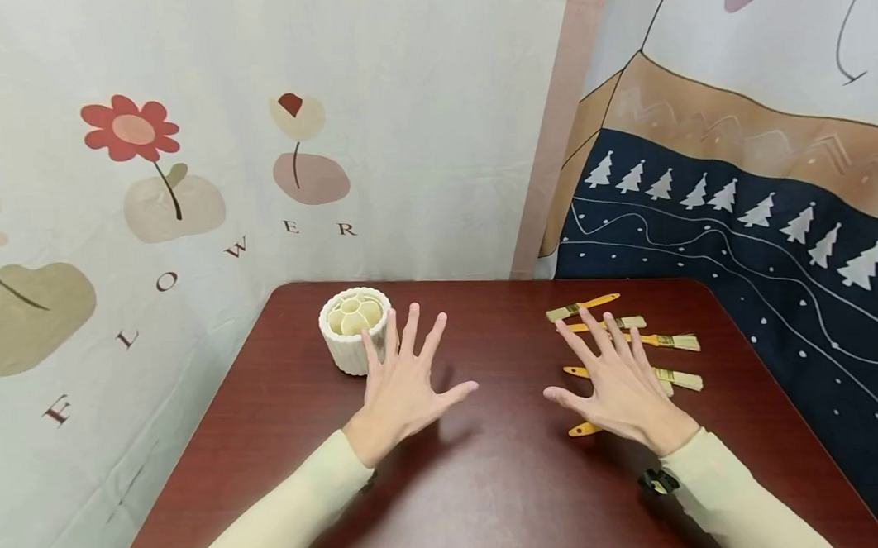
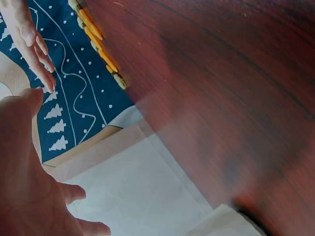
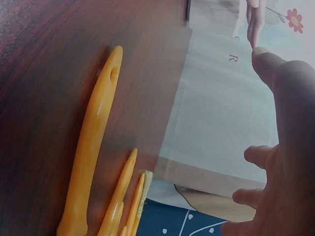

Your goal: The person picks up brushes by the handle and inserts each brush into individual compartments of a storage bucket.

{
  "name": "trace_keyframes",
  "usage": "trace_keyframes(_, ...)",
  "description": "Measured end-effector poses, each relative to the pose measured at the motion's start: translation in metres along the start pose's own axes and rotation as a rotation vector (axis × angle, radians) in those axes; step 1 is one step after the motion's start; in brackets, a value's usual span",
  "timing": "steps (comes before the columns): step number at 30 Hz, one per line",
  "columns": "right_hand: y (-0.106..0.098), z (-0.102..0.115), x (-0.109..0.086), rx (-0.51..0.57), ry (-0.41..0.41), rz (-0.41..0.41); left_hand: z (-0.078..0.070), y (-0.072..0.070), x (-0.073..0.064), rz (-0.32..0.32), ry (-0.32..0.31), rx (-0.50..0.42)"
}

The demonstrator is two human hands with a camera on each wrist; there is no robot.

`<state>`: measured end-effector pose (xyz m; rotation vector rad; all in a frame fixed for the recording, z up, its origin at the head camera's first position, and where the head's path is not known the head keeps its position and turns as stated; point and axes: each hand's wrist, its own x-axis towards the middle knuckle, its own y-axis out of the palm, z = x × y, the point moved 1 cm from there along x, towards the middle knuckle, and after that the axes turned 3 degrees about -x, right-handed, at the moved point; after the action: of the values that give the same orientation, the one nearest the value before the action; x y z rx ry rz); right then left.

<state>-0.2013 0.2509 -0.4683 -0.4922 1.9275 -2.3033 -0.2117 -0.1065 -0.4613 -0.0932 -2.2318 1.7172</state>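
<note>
Both hands hover over the table with fingers spread and nothing held. My left hand point(image 1: 403, 392) is nearest a white ribbed round holder point(image 1: 348, 353), whose top shows several petal-shaped compartments; the fingertips overlap its right side in the head view. Above several paintbrushes with yellow handles and pale bristles hangs my right hand point(image 1: 624, 388), hiding parts of them. One brush point(image 1: 582, 308) lies farthest back, another brush point(image 1: 677, 342) points its bristles right. In the right wrist view a large yellow handle point(image 3: 91, 142) lies close below the hand.
A dark red wooden table point(image 1: 495, 486) with rounded back corners bears everything. Behind it hangs a pale flower-printed cloth point(image 1: 431, 125). To the right is a navy cloth point(image 1: 706, 252) with white trees. A small dark device point(image 1: 658, 482) sits at the right wrist.
</note>
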Motion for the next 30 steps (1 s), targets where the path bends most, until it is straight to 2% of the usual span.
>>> trace_keyframes(10, -0.006, -0.001, 0.005, 0.001, -0.012, -0.012, 0.014, -0.008, 0.01, -0.096, 0.007, -0.008)
trace_keyframes(16, -0.008, 0.001, 0.01, 0.011, -0.022, -0.025, 0.03, -0.014, 0.015, -0.133, -0.018, -0.017)
trace_keyframes(19, -0.008, 0.003, 0.013, 0.015, -0.031, -0.032, 0.041, -0.015, 0.017, -0.147, -0.047, -0.026)
trace_keyframes(23, -0.007, 0.004, 0.013, 0.013, -0.033, -0.025, 0.058, -0.016, 0.02, -0.169, -0.098, -0.084)
trace_keyframes(30, -0.006, 0.003, 0.014, 0.0, -0.037, -0.032, 0.084, -0.019, 0.026, -0.19, -0.238, -0.207)
